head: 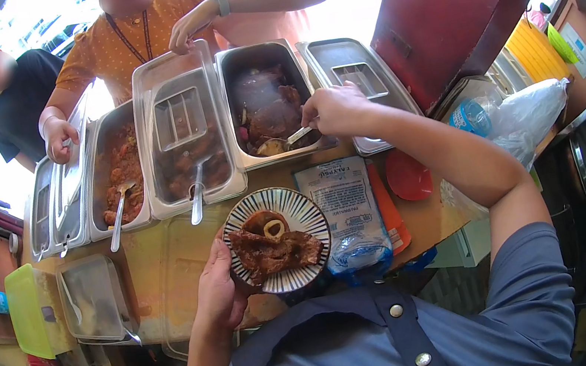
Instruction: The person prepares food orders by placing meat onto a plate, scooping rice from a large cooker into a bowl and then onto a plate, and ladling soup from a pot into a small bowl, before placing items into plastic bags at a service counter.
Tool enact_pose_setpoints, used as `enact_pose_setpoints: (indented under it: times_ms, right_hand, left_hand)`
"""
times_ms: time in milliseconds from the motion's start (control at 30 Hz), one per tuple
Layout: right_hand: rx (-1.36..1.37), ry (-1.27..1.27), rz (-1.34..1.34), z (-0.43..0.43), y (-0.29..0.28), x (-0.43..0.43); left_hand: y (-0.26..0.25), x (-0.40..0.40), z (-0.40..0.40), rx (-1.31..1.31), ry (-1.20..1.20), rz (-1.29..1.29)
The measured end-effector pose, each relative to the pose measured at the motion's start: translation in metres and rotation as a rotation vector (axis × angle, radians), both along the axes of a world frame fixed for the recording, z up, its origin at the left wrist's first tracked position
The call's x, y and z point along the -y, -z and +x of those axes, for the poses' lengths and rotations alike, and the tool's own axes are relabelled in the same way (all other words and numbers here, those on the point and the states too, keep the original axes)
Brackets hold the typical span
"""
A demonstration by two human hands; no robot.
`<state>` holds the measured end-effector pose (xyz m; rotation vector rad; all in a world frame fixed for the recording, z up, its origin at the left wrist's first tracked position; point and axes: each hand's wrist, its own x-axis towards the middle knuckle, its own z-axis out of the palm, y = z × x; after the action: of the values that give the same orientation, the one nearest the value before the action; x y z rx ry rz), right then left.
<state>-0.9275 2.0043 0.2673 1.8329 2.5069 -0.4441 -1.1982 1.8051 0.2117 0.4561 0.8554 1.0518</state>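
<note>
My left hand [218, 289] grips the left rim of a striped plate [300, 204]. On the plate lie pieces of browned meat in sauce [274, 250], one with a round bone. My right hand [339, 112] is closed on the handle of a metal serving spoon [298, 135], whose bowl rests in sauce at the near end of an uncovered steel food pan [229, 107]. Dark cooked meat [273, 118] fills much of that pan, with a haze over it. Just left stands a pan under a clear lid [150, 124], with a spoon handle [197, 202] sticking out.
Further left is an uncovered pan of reddish stew [123, 150] with a spoon. A clear-lidded pan [403, 89] stands right. A printed plastic pack [344, 204] and a red bowl [409, 175] lie nearer. Across the counter, one person's hand [187, 29] touches the clear lid; others stand nearby.
</note>
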Motion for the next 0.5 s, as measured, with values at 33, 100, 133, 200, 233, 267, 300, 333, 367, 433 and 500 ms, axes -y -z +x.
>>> enact_pose_setpoints:
  times_ms: [33,100,133,200,233,267,300,333,367,433,500]
  right_hand:
    - [-0.051,0.020,-0.064,0.001,-0.003,-0.002]
    - [-0.163,0.073,-0.159,0.007,-0.008,-0.005]
    - [-0.211,0.073,-0.191,0.012,-0.009,-0.008]
    - [-0.317,0.054,-0.233,0.023,-0.010,-0.010]
    - [-0.321,0.107,-0.265,0.026,-0.011,-0.012]
    - [-0.325,0.162,-0.297,0.028,-0.013,-0.013]
    - [-0.328,0.216,-0.326,0.031,-0.015,-0.014]
    - [-0.314,0.244,-0.308,0.034,-0.016,-0.015]
    - [-0.366,0.236,-0.297,0.038,-0.017,-0.014]
    - [-0.467,0.219,-0.278,0.045,-0.021,-0.011]
    - [-0.474,0.201,-0.251,0.052,-0.035,-0.004]
  left_hand:
    - [0.000,-0.001,0.001,-0.001,0.009,0.004]
    - [0.001,-0.001,0.001,-0.008,0.017,0.002]
    - [0.001,-0.001,0.001,-0.011,0.020,0.002]
    - [0.002,-0.003,0.002,-0.018,0.024,0.006]
    - [0.002,-0.004,0.002,-0.021,0.026,0.008]
    - [0.002,-0.004,0.004,-0.017,0.014,0.017]
    - [0.001,-0.005,0.006,-0.012,0.003,0.028]
    - [0.000,-0.006,0.008,-0.007,-0.008,0.039]
    - [0.000,-0.009,0.010,0.007,-0.003,0.055]
    - [0.001,-0.015,0.014,0.036,0.006,0.085]
    - [0.005,-0.026,0.021,0.085,-0.009,0.124]
